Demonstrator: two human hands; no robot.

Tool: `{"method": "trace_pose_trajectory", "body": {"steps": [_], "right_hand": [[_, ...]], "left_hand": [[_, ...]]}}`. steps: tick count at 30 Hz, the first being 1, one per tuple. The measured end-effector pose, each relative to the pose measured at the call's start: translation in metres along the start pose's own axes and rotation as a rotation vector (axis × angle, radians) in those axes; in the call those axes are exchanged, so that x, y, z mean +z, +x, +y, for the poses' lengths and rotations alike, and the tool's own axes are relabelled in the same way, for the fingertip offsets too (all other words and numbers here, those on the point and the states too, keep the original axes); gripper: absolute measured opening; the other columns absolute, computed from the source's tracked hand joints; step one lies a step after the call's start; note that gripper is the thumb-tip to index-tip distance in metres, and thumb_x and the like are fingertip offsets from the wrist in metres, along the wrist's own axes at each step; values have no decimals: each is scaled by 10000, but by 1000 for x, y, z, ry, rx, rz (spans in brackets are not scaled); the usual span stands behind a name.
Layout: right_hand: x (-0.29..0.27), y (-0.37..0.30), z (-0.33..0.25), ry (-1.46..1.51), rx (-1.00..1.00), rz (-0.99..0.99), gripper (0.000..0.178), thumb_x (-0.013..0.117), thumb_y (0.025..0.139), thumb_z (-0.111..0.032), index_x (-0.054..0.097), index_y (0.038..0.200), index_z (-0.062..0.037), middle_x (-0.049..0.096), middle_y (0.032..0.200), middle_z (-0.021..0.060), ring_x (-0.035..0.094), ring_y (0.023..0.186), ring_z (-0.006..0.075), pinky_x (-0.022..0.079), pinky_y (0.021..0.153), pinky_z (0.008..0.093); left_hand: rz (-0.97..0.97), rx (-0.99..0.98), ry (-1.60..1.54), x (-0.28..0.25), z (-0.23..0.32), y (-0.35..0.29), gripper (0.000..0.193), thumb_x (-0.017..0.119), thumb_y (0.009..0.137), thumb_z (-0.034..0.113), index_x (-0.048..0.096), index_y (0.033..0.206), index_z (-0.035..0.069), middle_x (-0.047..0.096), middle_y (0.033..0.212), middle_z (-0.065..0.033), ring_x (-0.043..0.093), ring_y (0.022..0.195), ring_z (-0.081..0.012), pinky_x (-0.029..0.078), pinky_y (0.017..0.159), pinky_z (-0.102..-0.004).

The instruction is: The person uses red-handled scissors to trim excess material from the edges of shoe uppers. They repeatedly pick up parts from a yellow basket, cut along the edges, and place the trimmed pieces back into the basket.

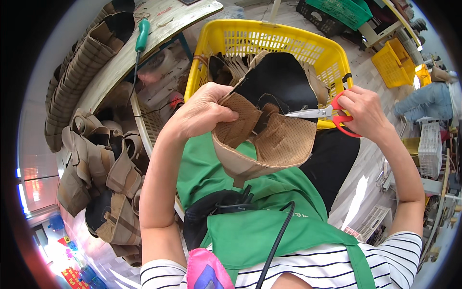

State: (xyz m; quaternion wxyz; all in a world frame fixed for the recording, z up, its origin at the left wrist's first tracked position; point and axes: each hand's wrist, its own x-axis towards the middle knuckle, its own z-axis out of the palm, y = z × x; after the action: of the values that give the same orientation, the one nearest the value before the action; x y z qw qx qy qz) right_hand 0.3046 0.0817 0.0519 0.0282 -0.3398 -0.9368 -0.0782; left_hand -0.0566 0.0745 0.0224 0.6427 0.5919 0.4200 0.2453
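Observation:
A tan shoe upper [284, 139] with a black lining and a perforated inner face is held up above my lap. My left hand [204, 111] pinches its left edge between thumb and fingers. My right hand [365, 113] grips the red handles of a pair of scissors [314, 113]. The blades point left into the upper's opening, and loose dark threads stick up close to their tips. Whether the blades touch a thread I cannot tell.
Beyond the upper stands a yellow basket [269, 30] holding more uppers. On the left, stacked uppers [86, 72] and a green-handled tool [142, 36] rest on a worktable [178, 17]. A heap of uppers [106, 173] lies below. Another person's legs [426, 101] show at far right.

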Motion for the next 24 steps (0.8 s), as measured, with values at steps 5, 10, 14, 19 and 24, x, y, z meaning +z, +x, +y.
{"method": "trace_pose_trajectory", "body": {"steps": [5, 10, 14, 19, 24], "right_hand": [[-13, 10, -8, -5, -5, 69, 307, 775, 564, -131, 562, 780, -83, 565, 771, 40, 558, 754, 234, 469, 661, 342], [-11, 14, -9, 21, -64, 64, 308, 765, 559, -135, 561, 782, -77, 564, 780, 45, 560, 766, 237, 468, 660, 343], [-9, 13, -4, 23, -105, 26, 290, 754, 563, -113, 557, 773, -76, 570, 785, 47, 565, 773, 235, 470, 645, 347], [-4, 8, -3, 35, -136, -25, 286, 751, 555, -86, 553, 761, -77, 574, 776, 48, 566, 746, 234, 475, 630, 341], [-8, 6, 0, 44, -89, 101, 302, 743, 538, -71, 536, 759, -72, 566, 775, 54, 561, 739, 238, 473, 636, 338]], "left_hand": [[-5, 18, -18, -2, -8, 2, 268, 584, 722, -34, 678, 973, -31, 680, 846, -37, 598, 786, -86, 495, 724, -244], [-35, 52, 11, 1, -7, 7, 283, 590, 717, -34, 677, 986, -29, 679, 837, -28, 589, 774, -85, 493, 718, -251], [-101, 6, 25, 0, -6, 9, 354, 554, 725, -55, 651, 1065, -50, 686, 964, -55, 604, 870, -91, 487, 811, -237], [-113, 33, 38, 3, -8, 9, 361, 566, 718, -54, 654, 1068, -46, 685, 966, -46, 597, 865, -87, 484, 814, -240], [-137, 37, -87, -3, -10, 6, 308, 596, 725, -43, 673, 1023, -39, 690, 926, -41, 599, 838, -86, 486, 795, -241]]}}
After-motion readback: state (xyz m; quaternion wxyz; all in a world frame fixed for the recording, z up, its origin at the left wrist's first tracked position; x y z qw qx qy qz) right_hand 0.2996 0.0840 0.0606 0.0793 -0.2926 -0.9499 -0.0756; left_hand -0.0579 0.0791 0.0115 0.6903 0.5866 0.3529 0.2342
